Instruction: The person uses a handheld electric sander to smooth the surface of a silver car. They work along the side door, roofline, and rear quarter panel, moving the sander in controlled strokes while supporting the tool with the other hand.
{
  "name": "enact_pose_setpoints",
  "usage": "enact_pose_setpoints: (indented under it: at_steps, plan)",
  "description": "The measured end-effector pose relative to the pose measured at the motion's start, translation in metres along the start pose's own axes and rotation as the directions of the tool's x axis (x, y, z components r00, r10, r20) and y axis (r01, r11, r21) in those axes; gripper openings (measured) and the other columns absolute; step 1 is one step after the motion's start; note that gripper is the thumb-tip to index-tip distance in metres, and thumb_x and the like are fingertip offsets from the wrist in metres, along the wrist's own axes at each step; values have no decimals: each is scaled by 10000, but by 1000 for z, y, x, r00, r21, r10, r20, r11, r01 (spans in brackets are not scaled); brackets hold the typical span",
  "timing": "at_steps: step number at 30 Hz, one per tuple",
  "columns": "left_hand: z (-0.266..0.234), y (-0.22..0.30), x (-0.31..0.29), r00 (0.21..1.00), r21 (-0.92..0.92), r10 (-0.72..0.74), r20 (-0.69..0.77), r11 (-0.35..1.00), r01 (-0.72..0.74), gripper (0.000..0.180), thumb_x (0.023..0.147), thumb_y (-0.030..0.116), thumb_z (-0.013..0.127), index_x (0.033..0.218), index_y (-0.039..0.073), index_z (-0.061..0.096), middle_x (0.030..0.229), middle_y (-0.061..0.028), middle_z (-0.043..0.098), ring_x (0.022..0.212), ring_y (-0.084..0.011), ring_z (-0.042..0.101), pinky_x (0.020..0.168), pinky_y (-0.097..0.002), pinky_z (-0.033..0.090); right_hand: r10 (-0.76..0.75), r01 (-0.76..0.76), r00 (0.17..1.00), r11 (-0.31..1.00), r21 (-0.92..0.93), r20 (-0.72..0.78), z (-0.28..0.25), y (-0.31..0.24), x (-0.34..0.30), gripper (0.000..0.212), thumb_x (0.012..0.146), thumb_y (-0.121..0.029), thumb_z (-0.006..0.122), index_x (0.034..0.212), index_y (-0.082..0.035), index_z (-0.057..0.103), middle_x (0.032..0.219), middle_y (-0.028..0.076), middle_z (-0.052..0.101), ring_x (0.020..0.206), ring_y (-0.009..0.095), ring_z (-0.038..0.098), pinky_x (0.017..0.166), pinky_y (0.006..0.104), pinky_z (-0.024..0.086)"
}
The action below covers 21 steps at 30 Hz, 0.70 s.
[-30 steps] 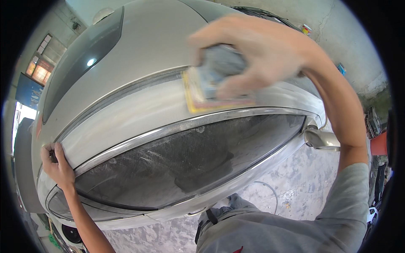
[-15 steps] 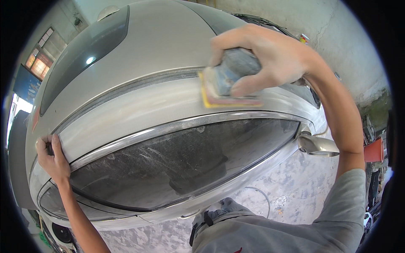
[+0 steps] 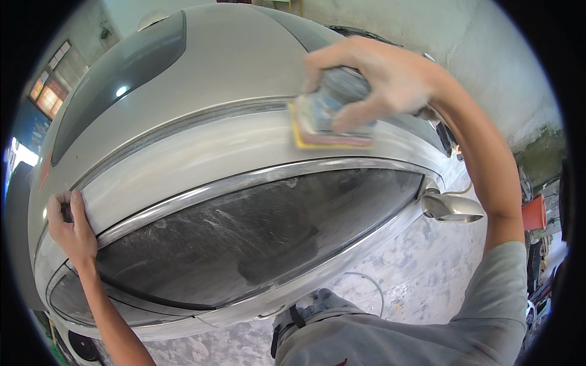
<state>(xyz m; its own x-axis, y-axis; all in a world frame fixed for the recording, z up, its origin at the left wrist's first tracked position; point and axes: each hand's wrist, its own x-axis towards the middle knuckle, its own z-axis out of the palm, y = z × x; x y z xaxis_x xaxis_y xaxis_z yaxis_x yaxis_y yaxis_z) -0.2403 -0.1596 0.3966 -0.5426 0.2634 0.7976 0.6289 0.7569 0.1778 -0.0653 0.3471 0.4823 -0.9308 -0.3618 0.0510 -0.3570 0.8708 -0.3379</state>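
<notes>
My right hand is wrapped over a palm sander with a dark grey top and a square pad edged in yellow and pink. The pad lies against the whitish, dusty roof rail of a silver car, above the side window. Hand and sander are slightly blurred. On the left, my left hand rests on the car body by the rear end of the window trim. Its fingers are bent, with a gap between them and the thumb, and it holds nothing that I can see.
A chrome strip runs along the top of the window. The side mirror sticks out at the right. Below, a thin hose lies on the dusty floor. An orange-red cone-shaped object stands near the wall at the far right.
The view has shifted slightly, so the car sits a little farther left. The sander stays on nearly the same stretch of roof rail in my right hand. My left hand keeps its place on the car.
</notes>
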Motion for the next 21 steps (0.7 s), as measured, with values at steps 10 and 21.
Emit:
enact_pose_setpoints:
  at_steps: [10,21]
  plan:
    - [-4,17,4,1000,27,-6,-6,1000,6,244,1019,191,717,929,-12,616,872,-104,567,848,-242,547,800,-351,460,-189,191,980,981,26,-67,9,-65,64,485,715,-254,861,1075,25,695,954,180,707,868,325,663,800,419,516]
    - [-54,-40,-8,984,-175,174,38,971,-164,188,1037,137,687,1137,8,781,1120,-135,747,1035,-333,670,950,-400,516,-278,277,961,957,-85,-6,39,-220,200,465,718,-280,857,1014,35,685,775,168,684,709,313,646,658,437,496]
